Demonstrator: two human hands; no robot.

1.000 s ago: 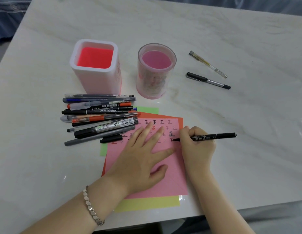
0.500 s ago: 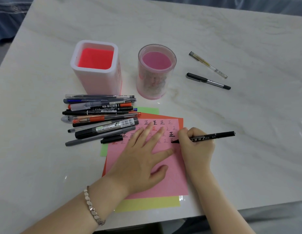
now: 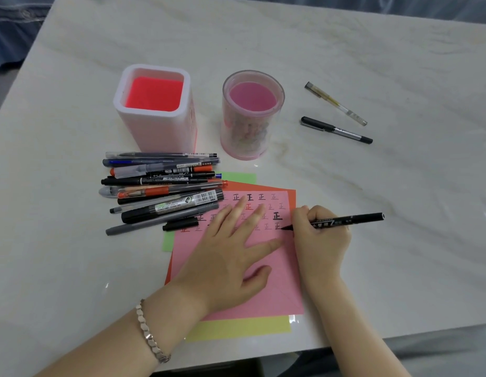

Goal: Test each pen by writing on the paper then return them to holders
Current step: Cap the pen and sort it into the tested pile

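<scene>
Marker (image 3: 348, 221) shifted, pinched in right hand (image 3: 322, 240); left hand (image 3: 228, 257) spread on paper (image 3: 280, 284); pens (image 3: 165, 190) near white holder (image 3: 155, 131).

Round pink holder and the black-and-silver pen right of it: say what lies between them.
Head view: only bare marble table lies between the round pink holder and the black-and-silver pen.
</scene>
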